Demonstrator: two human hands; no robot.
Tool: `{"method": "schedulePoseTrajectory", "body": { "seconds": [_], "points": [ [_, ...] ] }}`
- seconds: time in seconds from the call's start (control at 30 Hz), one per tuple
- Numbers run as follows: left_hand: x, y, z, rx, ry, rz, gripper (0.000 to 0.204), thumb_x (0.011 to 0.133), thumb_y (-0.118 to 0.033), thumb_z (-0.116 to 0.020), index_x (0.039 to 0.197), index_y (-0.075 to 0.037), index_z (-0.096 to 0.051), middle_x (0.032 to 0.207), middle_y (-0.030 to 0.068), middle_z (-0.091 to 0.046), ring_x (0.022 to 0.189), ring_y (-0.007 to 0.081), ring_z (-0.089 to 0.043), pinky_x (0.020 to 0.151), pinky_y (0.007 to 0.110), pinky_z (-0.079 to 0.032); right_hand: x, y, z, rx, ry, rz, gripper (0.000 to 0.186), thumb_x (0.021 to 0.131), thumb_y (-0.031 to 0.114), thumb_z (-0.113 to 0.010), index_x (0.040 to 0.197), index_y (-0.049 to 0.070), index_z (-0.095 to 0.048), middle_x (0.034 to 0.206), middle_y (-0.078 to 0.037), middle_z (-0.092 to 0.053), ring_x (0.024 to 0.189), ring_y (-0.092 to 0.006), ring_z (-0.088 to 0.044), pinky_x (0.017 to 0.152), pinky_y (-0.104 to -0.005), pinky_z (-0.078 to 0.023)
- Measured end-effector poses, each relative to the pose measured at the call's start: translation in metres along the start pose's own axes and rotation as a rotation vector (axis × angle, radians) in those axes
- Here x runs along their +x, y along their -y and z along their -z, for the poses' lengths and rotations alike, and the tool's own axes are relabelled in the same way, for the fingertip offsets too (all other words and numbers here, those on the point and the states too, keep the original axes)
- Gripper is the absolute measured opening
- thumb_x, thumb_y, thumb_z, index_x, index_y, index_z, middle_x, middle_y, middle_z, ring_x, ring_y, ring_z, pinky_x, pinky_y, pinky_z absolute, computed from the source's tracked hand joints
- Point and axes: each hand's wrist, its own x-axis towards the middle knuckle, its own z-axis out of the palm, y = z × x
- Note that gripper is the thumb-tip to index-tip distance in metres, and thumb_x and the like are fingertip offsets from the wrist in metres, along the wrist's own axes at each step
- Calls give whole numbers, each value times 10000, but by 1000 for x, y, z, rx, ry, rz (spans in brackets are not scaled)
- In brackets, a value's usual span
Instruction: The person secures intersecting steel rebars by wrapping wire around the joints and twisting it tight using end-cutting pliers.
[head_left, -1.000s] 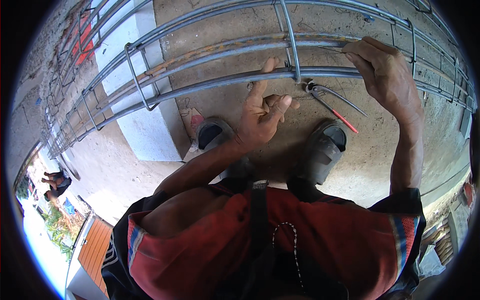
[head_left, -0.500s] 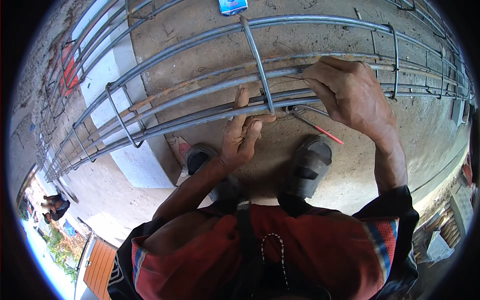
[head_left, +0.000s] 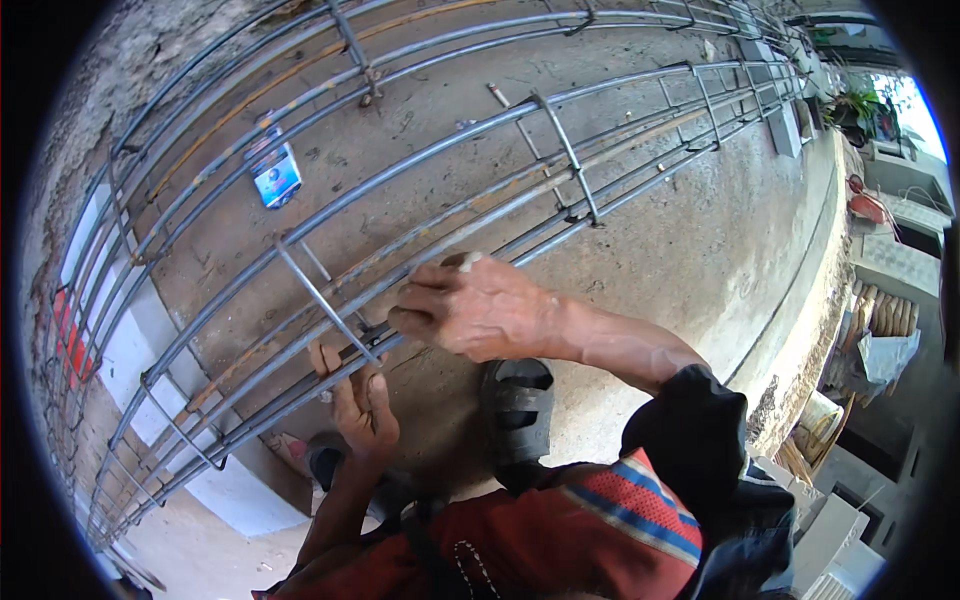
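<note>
**Rebar cage gripped at a stirrup joint**

Rebar cage (head_left: pixel 450 190) lay lengthwise on the concrete floor (head_left: pixel 690 240), a long frame of grey steel bars, some streaked with rust, bound by rectangular stirrups. It ran from the lower left corner up to the far right, directly in front of the person's feet.

The right hand (head_left: pixel 475 310) was closed over the nearest long bars, fingers curled down around them. The left hand (head_left: pixel 362 405) sat just below, thumb and fingers pinched at the joint where one stirrup (head_left: pixel 325 300) crossed the bottom bar; whether it held a wire could not be told.

Open floor stretched beyond the cage toward a kerb on the right. One small blue packet (head_left: pixel 273 173) lay under the bars. Two dark sandals (head_left: pixel 518 405) showed below the hands.
</note>
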Motion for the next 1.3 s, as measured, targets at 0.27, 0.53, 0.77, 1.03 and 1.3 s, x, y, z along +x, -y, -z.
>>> {"method": "schedulePoseTrajectory", "body": {
  "seconds": [0.27, 0.53, 0.77, 1.03, 1.3],
  "points": [
    [13, 6, 22, 3, 168, 235, 347, 891, -64, -479, 1194, 104, -490, 883, 167, -659, 827, 239, -623, 732, 326, -473, 11, 11, -6, 124, -21, 75, 209, 696, 151, -567, 868, 36, -594, 893, -54, -565, 918, -211, -571, 613, -305, -533],
    [22, -13, 8, -91, -70, 195, 162, 841, -48, -597, 962, 56, -625, 877, 74, -631, 674, 143, -536, 594, 277, -416, 10, 38, -3, 58, 101, -206, 232, 713, 150, -564, 877, -8, -607, 861, -114, -576, 866, -265, -603, 659, -351, -543],
    [22, -21, 14, -581, -165, 503, 135, 797, -17, -654, 930, -21, -628, 923, 24, -610, 481, -16, -315, 388, 156, -182, 23, 37, 1, 185, -38, -276, 193, 709, 110, -567, 848, -20, -602, 849, -147, -589, 850, -307, -610, 693, -375, -530],
    [18, -51, 10, -526, -166, 692, 127, 862, -114, -606, 957, -31, -610, 592, -74, -402, 428, -13, -243, 362, 160, -194, 20, 18, 3, 274, -34, -255, 120, 728, 100, -559, 798, 30, -627, 816, -170, -597, 817, -325, -614, 734, -403, -500],
    [22, -46, 1, -209, -93, 259, 224, 880, -179, -603, 1016, -5, -641, 708, -24, -574, 565, 25, -414, 500, 194, -344, 16, 30, 12, 183, -51, -214, 135, 715, 85, -563, 814, 8, -611, 839, -170, -602, 806, -354, -608, 709, -408, -506]
  ]
}}
